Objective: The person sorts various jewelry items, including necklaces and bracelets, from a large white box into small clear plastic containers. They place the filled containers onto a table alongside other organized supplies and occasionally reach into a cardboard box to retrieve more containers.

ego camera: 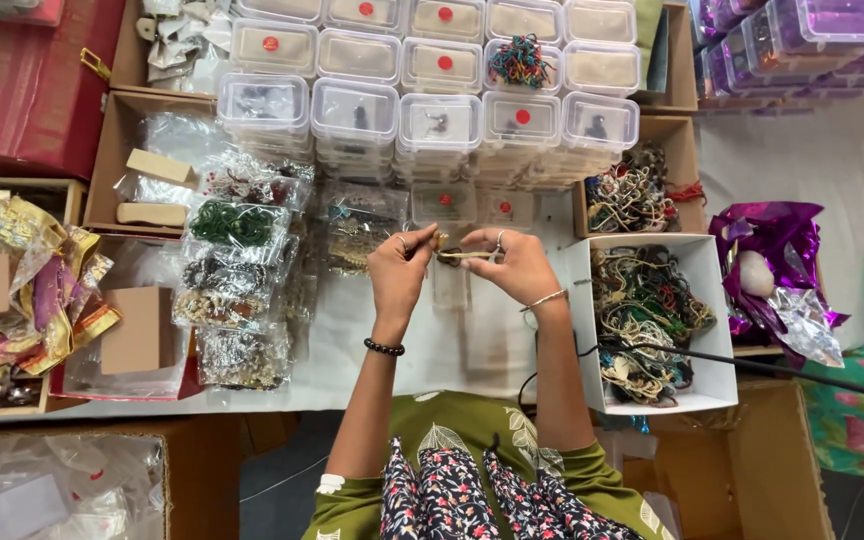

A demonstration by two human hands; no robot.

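Bench (472,350) is packed with clear boxes at the top of the frame. Dead center, left hand (399,268) and right hand (518,265) each pinch an end of a short cord (462,255), lying left-to-right between them, both equally close.

thread piece (460,255) | thin, golden-beige, dark bead end | horizontal | pinched between both hands above white table

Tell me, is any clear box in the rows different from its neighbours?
Yes. One clear box in the second row holds a multicoloured tangle of threads, while the boxes beside it look pale inside with red dots on the lids. Nothing looks spilled or broken.
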